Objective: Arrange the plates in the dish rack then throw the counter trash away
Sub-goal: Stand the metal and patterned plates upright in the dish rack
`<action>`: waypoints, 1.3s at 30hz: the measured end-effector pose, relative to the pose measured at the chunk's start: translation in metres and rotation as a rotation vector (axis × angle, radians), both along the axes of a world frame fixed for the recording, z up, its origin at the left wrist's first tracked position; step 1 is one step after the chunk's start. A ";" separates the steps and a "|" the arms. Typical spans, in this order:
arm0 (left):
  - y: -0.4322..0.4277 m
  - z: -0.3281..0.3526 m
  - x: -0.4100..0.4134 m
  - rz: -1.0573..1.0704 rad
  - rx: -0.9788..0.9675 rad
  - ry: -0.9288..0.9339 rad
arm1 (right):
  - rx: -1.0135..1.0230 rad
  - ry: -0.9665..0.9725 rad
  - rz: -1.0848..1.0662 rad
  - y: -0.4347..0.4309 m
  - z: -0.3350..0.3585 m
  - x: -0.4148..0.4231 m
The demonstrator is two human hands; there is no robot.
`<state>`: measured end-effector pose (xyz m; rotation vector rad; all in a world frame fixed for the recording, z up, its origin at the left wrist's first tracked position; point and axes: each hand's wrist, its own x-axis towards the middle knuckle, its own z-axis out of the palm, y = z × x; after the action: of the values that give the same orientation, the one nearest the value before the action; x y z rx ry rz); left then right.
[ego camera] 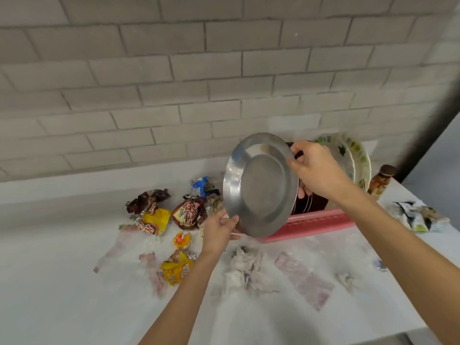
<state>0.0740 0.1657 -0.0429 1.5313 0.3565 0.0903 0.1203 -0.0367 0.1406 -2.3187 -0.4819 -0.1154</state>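
I hold steel plate [258, 185] on edge, centre frame: left hand [219, 230] pinches lower rim, right hand [313, 168] curls over upper-right rim. Pink dish rack [316, 220] just right of plate, lower; right hand nearer it.

We saw a white counter [62, 282]. A pink dish rack [316, 221] stood on it at the back right. Left of the rack lay a dark brown wrapper [146, 200], a yellow wrapper [155, 221], a red-brown wrapper [189, 212] and a blue wrapper [202, 185]. Nearer to us lay a small orange wrapper [182, 239], a wad of white paper [246, 267] and a clear plastic bag [303, 277]. A jar [382, 180] and a black-and-white bag [418, 216] sat at the right end.
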 end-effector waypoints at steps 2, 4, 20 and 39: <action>-0.020 0.002 0.013 -0.043 0.092 -0.027 | -0.026 -0.032 -0.012 -0.012 0.009 0.005; -0.036 0.003 0.023 -0.064 0.189 -0.059 | -0.047 -0.061 -0.023 -0.022 0.017 0.011; -0.083 -0.015 0.037 -0.261 0.931 -0.229 | -0.317 -0.169 0.005 -0.004 0.030 0.054; -0.080 -0.019 0.043 -0.257 0.825 -0.181 | -0.755 -0.204 0.011 0.062 -0.056 0.126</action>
<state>0.1166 0.0855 -0.0624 2.3496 -0.0480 0.1877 0.2466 0.0248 0.0846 -3.0578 -0.7334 -0.1902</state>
